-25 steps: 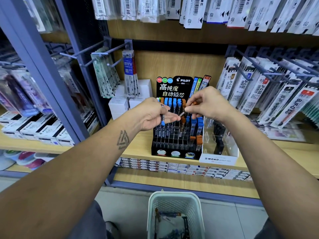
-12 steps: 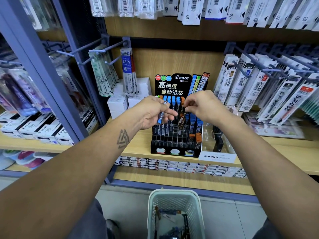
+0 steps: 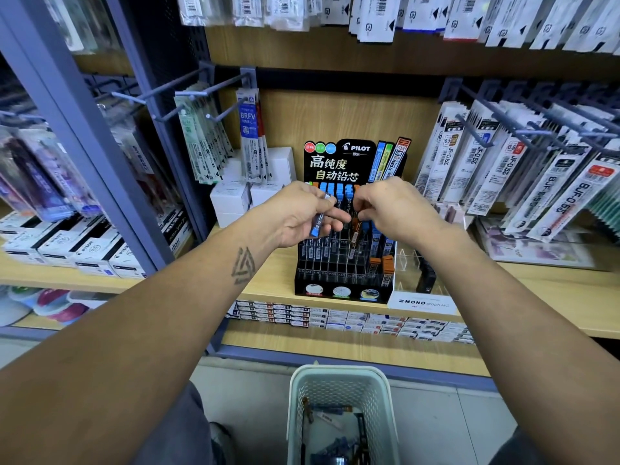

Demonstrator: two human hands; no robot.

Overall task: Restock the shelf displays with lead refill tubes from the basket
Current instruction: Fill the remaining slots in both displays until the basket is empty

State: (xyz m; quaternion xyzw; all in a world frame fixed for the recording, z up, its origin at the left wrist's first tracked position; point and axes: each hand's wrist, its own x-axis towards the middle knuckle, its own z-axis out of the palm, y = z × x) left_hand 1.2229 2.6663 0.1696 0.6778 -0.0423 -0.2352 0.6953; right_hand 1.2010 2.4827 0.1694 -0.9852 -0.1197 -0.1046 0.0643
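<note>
A black Pilot lead display rack (image 3: pixel 342 283) stands on the wooden shelf, its slots partly filled with blue-capped and orange-capped tubes. My left hand (image 3: pixel 302 213) grips a blue-capped lead refill tube (image 3: pixel 318 219) just in front of the rack's upper rows. My right hand (image 3: pixel 392 209) hovers over the rack's middle, fingers curled down and pinching an orange-capped tube (image 3: pixel 355 229) that stands tilted in the slots. A pale green basket (image 3: pixel 339 384) sits on the floor below, with a few loose tubes in it.
A clear Mono display (image 3: pixel 422 300) stands right of the rack. White boxes (image 3: pixel 235 199) sit behind my left hand. Hanging refill packs on metal hooks (image 3: pixel 503 162) fill the right and upper left. Flat boxes line the lower shelf (image 3: pixel 335 317).
My right hand has dropped from in front of the rack's header down onto the slots with the orange-capped tube. My left hand has tilted the blue-capped tube and stayed near the same spot.
</note>
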